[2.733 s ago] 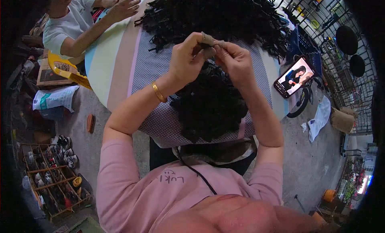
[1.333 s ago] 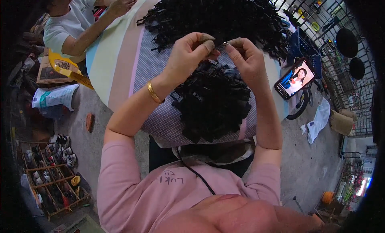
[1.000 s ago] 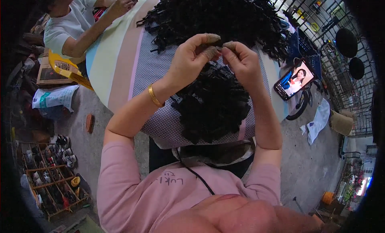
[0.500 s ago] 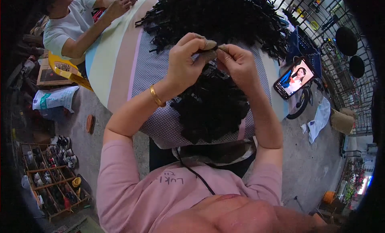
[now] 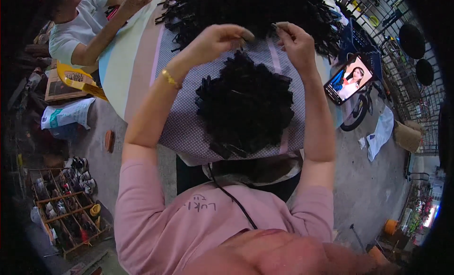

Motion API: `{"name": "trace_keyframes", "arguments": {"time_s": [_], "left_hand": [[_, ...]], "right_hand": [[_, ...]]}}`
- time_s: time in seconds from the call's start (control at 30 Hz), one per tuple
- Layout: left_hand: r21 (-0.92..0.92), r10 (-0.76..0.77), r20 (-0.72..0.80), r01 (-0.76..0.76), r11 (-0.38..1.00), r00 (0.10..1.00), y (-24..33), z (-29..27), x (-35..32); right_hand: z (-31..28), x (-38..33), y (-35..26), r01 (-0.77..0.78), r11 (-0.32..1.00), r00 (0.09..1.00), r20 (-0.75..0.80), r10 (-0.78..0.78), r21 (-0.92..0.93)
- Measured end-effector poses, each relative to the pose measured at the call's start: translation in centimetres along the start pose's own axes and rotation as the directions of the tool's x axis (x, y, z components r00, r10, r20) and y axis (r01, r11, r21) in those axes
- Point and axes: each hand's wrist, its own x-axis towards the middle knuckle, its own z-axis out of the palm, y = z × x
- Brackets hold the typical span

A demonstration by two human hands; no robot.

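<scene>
Both hands raised over the desk (image 5: 137, 81), far side of the near pile. Left hand (image 5: 215, 40) curled, thumb and fingertips pinched together on a small dark clip piece (image 5: 247, 37) at its right edge. Right hand (image 5: 295, 40) just right of it, fingers closed in a pinch on another small black piece (image 5: 275, 25) (too small to tell shape). Hands near each other, not touching, small gap between. Gold bracelet (image 5: 169, 79) on left wrist.

Near pile of black clips (image 5: 246, 109) heaped on the dotted lilac cloth (image 5: 184, 128), directly below the hands, near desk edge. Far pile of black clips (image 5: 255, 10), much bigger, spread across the far side of the desk behind the hands, right hand's fingertips at its near edge. Striped cover on the left part of the desk, pale green and pink bands.

Phone (image 5: 349, 79) lit, tilted, at right desk edge, right of the right forearm. Another person (image 5: 80, 26) in white shirt seated far left, hands on desk. Yellow stool (image 5: 78, 78) on the floor left of the desk. Shoe rack (image 5: 66, 199) near left on the floor. Black cord (image 5: 231, 197) down the pink shirt front.
</scene>
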Motion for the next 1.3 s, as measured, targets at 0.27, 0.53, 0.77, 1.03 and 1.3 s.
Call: {"name": "trace_keyframes", "arguments": {"time_s": [0.27, 0.53, 0.77, 1.03, 1.3], "left_hand": [[0.929, 0.011, 0.263, -0.257, 0.265, 0.965, -3.6, 1.3, 3.9], [-0.021, 0.026, -0.318, -0.035, 0.999, 0.948, -0.7, 1.3, 1.2], [-0.617, -0.169, -0.121, 0.060, 0.784, 0.978, 0.9, 2.7, -1.2], [-0.663, -0.077, -0.038, 0.033, 0.748, 0.996, 2.8, 1.8, -1.8], [-0.349, -0.038, -0.314, -0.078, 0.934, 0.949, 3.5, 2.6, -2.3]], "right_hand": [[0.9, 0.2, 1.2, 0.210, 0.937, 0.977, 0.013, -0.214, -0.280], [1.6, -0.4, 0.0, 0.084, 0.988, 0.995, -0.071, -0.075, 0.133], [1.4, -1.4, -5.5, -0.106, 0.882, 0.977, 0.215, 0.005, 0.458], [2.3, -1.9, -5.6, -0.115, 0.838, 0.977, 0.213, -0.001, 0.533], [1.8, -2.8, -6.8, -0.361, 0.781, 0.910, 0.375, 0.176, 0.510]]}}
